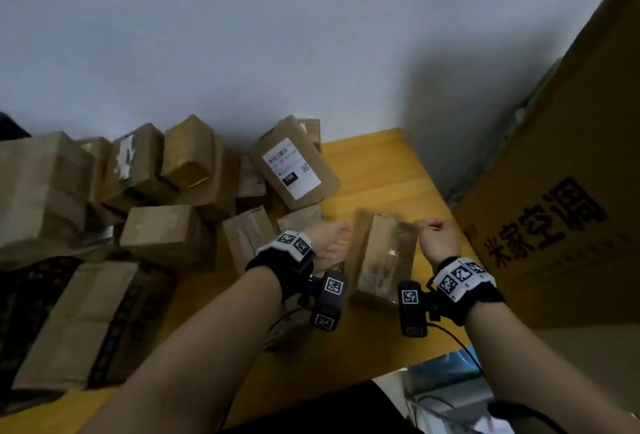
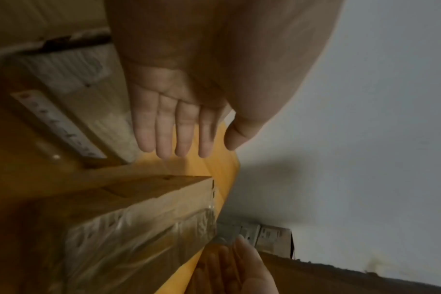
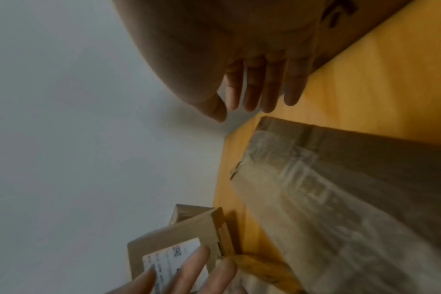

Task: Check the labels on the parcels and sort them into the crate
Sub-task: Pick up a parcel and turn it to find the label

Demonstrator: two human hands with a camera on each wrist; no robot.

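Observation:
A brown parcel (image 1: 381, 253) wrapped in clear tape lies on the yellow table (image 1: 391, 170) between my two hands, its image blurred. My left hand (image 1: 341, 236) is just left of it, fingers (image 2: 174, 135) straight and holding nothing. To the parcel's right, my right hand (image 1: 429, 226) is also empty, its fingers (image 3: 259, 89) loosely extended. Neither hand visibly touches the parcel (image 2: 126, 218) in the wrist views. A parcel with a white printed label (image 1: 294, 167) leans on the pile behind.
Several brown parcels (image 1: 166, 233) are heaped over the left and back of the table, against a pale wall. A large cardboard box with black characters (image 1: 561, 191) towers at the right. Bare yellow table shows around the taped parcel (image 3: 340, 189).

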